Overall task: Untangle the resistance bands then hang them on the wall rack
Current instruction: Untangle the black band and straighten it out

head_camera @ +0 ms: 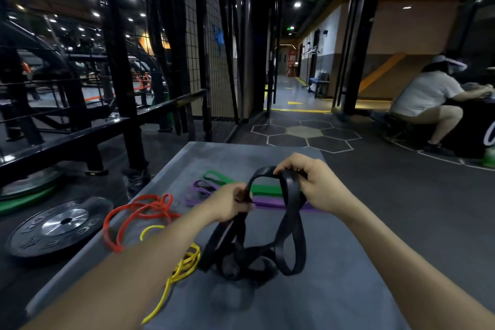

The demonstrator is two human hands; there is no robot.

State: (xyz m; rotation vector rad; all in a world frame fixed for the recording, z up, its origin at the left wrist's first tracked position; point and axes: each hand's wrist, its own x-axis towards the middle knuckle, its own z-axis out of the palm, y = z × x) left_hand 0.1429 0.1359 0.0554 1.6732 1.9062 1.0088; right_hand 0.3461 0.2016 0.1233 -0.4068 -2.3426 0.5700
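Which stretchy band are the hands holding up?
The black band. Both hands grip its top, while the red, yellow, purple and green ones lie flat on the mat.

A: what's the person wearing on their arms?

B: nothing really. 2 bare forearms, no sleeves in view. left hand (232, 202) and right hand (312, 181) are bare too, no gloves, no watch, no rings i can make out.
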